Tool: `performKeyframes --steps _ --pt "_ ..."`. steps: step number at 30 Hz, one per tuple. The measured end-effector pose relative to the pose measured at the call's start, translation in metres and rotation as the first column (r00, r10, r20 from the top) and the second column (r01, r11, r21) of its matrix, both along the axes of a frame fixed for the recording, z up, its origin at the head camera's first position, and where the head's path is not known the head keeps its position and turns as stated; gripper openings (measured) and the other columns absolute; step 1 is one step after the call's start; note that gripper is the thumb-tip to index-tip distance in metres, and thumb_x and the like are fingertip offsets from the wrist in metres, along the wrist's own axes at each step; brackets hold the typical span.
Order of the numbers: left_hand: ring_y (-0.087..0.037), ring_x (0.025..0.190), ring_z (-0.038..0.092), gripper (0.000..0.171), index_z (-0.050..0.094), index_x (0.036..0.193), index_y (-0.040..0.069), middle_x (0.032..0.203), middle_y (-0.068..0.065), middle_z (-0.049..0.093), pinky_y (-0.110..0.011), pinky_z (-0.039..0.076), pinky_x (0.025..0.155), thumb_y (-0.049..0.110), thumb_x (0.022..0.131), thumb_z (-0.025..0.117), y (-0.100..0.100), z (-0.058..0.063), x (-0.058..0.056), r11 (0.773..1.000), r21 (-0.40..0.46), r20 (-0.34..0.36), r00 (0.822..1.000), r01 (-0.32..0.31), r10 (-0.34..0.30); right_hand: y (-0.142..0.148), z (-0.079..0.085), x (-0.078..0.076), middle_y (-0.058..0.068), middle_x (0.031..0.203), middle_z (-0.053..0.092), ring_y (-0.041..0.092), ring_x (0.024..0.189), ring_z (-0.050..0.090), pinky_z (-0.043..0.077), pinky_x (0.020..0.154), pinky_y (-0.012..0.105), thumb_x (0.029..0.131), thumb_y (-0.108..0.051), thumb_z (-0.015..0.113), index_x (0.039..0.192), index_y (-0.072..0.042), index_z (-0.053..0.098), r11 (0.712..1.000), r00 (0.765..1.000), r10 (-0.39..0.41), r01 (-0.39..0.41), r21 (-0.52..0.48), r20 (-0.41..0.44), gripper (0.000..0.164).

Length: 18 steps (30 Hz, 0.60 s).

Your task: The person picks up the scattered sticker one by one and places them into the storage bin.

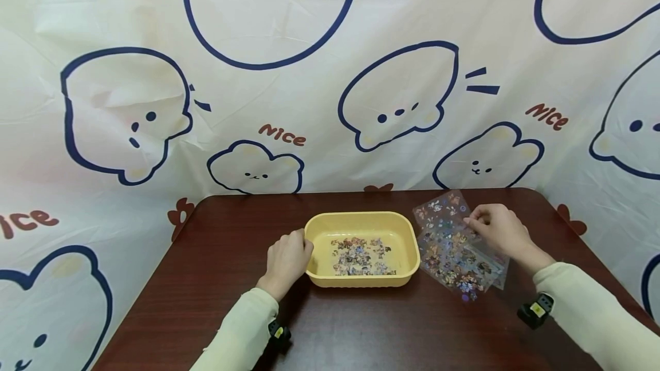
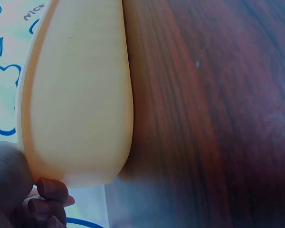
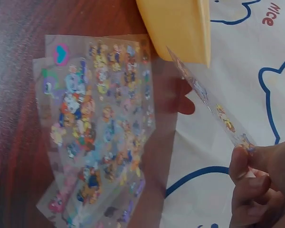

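A yellow plastic tub (image 1: 361,281) stands on the table. My left hand (image 1: 287,257) grips its left rim, fingers curled at the end of the tub in the left wrist view. Many small colourful flat pieces (image 1: 359,256) lie on the tub's floor. To the right of the tub, my right hand (image 1: 499,229) pinches the edge of a clear sticker sheet (image 3: 206,97) between thumb and forefinger. That sheet is raised and seen nearly edge-on in the right wrist view. Below it, several overlapping clear sheets of small cartoon stickers (image 3: 97,118) lie on the table.
The dark wooden table (image 1: 340,331) runs back to a white curtain (image 1: 319,96) printed with blue cartoon outlines. The pile of sheets lies close beside the tub's right end. Each wrist wears a small black camera (image 1: 536,309).
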<state>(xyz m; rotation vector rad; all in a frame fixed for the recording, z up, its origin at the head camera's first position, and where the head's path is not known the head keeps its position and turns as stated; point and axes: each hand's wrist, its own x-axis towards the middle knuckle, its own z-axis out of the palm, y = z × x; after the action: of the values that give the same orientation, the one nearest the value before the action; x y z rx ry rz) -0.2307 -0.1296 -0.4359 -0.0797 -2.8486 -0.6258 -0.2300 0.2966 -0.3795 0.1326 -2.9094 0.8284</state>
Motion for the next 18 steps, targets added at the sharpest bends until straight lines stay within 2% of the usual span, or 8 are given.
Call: performKeyframes --steps 9,13,18 --pt "-0.016 0.049 0.048 0.017 0.060 0.077 0.012 0.057 -0.001 0.051 -0.031 0.035 0.046 0.015 0.093 0.056 0.000 0.000 0.000 1.000 0.001 0.000 1.000 -0.008 0.008 0.004 0.016 0.000 0.006 0.068 0.068 0.018 0.054 0.057 0.042 0.045 0.032 0.101 -0.020 0.060 0.092 -0.003 0.066 1.000 0.999 -0.012 0.011 -0.005 -0.034 0.020" --pt "-0.016 0.049 0.048 0.017 0.061 0.078 0.011 0.057 -0.002 0.051 -0.031 0.035 0.046 0.015 0.093 0.055 0.000 0.000 0.000 1.000 -0.001 0.007 1.000 -0.010 0.010 0.003 0.023 0.001 0.008 0.072 0.071 0.017 0.053 0.059 0.042 0.047 0.033 0.101 -0.023 0.060 0.092 -0.002 0.067 1.000 0.998 -0.002 0.002 -0.004 -0.067 0.024" --pt "-0.017 0.050 0.049 0.017 0.060 0.077 0.011 0.058 -0.003 0.053 -0.032 0.035 0.046 0.015 0.093 0.055 0.000 0.001 0.000 1.000 -0.008 0.002 1.000 -0.008 0.008 0.001 0.032 0.004 0.006 0.072 0.072 0.014 0.053 0.052 0.038 0.048 0.032 0.102 -0.027 0.059 0.092 -0.004 0.068 1.000 0.995 0.003 -0.002 0.008 -0.097 0.026"
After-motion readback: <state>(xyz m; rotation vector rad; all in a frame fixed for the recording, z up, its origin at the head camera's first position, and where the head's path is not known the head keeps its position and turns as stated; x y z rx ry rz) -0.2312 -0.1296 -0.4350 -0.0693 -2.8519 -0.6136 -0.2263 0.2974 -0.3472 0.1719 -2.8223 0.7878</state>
